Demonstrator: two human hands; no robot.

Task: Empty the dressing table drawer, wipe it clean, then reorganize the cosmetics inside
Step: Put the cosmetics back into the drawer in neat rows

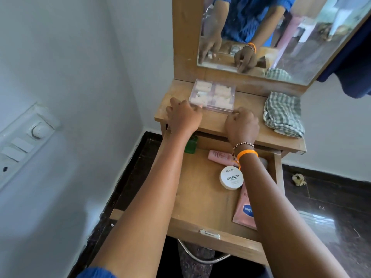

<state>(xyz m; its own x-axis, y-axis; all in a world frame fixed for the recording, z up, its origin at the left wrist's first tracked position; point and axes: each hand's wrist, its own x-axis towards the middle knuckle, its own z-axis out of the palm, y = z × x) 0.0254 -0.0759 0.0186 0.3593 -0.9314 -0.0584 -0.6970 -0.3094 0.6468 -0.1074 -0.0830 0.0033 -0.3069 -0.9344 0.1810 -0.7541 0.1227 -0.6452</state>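
The wooden drawer (200, 197) stands pulled out below the dressing table top (216, 121). Inside lie a white round nail polish remover tub (231, 178), a pink tube (218, 156), a pink sachet-like tube (244, 211) and a green item (190, 144) at the back left. A clear plastic box of pale nail tips (213, 95) rests on the table top. My left hand (183, 115) touches the box's near left corner, and my right hand (242, 125) is at its near right corner, fingers curled. A checked cloth (283, 114) lies at the right.
A mirror (271, 33) rises behind the table top. A white wall with a switch panel (24, 141) is close on the left. The floor is dark tile, with a crumpled scrap (299, 179) to the right. A metal hose (202, 257) curves under the drawer.
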